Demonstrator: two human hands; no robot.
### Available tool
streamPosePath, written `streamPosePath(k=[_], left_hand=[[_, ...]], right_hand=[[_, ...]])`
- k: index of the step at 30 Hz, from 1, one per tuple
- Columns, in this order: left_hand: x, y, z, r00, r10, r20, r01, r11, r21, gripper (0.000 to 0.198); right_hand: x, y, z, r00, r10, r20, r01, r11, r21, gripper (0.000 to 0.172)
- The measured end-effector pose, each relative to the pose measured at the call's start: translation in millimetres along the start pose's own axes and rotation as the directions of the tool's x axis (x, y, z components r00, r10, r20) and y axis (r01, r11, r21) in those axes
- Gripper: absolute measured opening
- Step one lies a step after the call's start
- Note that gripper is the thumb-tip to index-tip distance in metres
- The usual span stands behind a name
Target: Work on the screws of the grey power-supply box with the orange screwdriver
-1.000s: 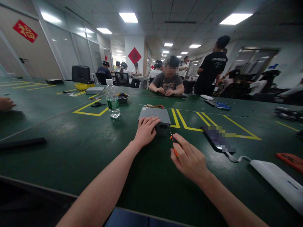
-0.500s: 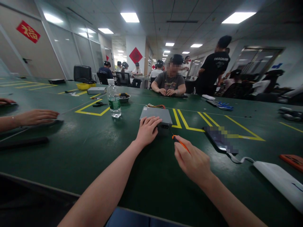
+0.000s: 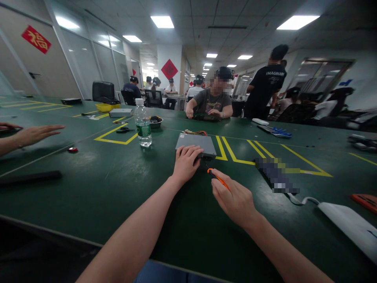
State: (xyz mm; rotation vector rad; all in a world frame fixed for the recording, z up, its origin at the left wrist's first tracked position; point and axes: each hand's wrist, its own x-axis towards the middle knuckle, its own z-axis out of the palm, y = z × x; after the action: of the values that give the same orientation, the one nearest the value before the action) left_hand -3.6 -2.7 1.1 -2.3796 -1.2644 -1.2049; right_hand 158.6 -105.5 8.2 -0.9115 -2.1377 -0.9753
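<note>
A grey metal computer power supply (image 3: 203, 142) lies on the green table in front of me, bundled coloured cables (image 3: 196, 133) behind it. My left hand (image 3: 187, 161) grips its near left part, fingers over the top and thumb by the front face. In my right hand (image 3: 234, 195) is a screwdriver (image 3: 218, 178) with an orange and black handle. Its thin shaft points up at the front face, below the socket. Whether the tip touches a screw is too small to tell.
A water bottle (image 3: 143, 125) stands left of the power supply, near a metal bowl (image 3: 155, 122). To the right lie a blurred-out phone (image 3: 275, 175) and a cabled white power bank (image 3: 347, 226). A co-worker's hand (image 3: 39, 133) is at left; another person (image 3: 215, 98) sits opposite.
My right hand and the screwdriver have shifted slightly left along the front of the power supply. The co-worker's hand at left has drawn back, and a small red object shows there.
</note>
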Motion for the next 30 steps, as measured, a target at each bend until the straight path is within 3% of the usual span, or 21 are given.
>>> streamPosePath(k=[7, 15, 22, 30], left_hand=[[0.0, 0.1, -0.3, 1.000, 0.004, 0.004, -0.004, 1.000, -0.005, 0.032], [-0.1, 0.0, -0.7, 1.000, 0.010, 0.001, -0.010, 1.000, -0.007, 0.032], [-0.6, -0.5, -0.8, 1.000, 0.014, 0.008, -0.014, 1.000, -0.019, 0.033], [-1.5, -1.1, -2.8, 0.999, 0.023, 0.031, -0.023, 1.000, -0.004, 0.036]], right_hand=[[0.4, 0.1, 0.9, 1.000, 0.021, -0.009, -0.021, 1.000, 0.009, 0.022], [0.8, 5.1, 1.1, 0.985, 0.168, -0.035, -0.167, 0.985, 0.032, 0.020], [7.4, -11.9, -4.1, 0.998, -0.069, 0.006, 0.069, 0.997, -0.027, 0.017], [9.3, -9.9, -7.6, 0.999, 0.031, -0.012, -0.031, 0.999, -0.016, 0.014]])
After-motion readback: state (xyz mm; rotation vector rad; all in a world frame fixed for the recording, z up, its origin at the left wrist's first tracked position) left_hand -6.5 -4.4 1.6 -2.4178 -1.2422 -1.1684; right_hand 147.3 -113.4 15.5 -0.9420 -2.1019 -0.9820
